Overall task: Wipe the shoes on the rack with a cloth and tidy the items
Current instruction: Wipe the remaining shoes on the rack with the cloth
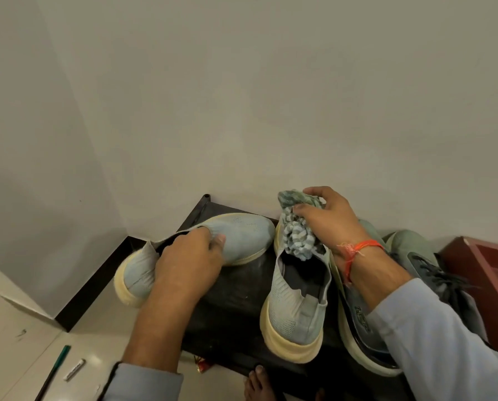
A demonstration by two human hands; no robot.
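Note:
A pale blue knit shoe (242, 235) with a cream sole lies across the left of the dark rack top (233, 308). My left hand (190, 259) grips it at the collar. Its mate (294, 308) stands upright in the middle, toe toward the wall. My right hand (328, 218) is closed on a bunched green-and-white striped cloth (297, 235), pressed on that shoe's toe and opening. An orange thread is tied round my right wrist.
A grey-green laced sneaker (427, 267) and another shoe (357, 319) sit on the rack's right, partly under my right forearm. A dark red box (490, 273) stands at the far right. On the floor lie a green pen (59, 360) and a white stick (74, 369). My bare foot (259, 383) is below the rack.

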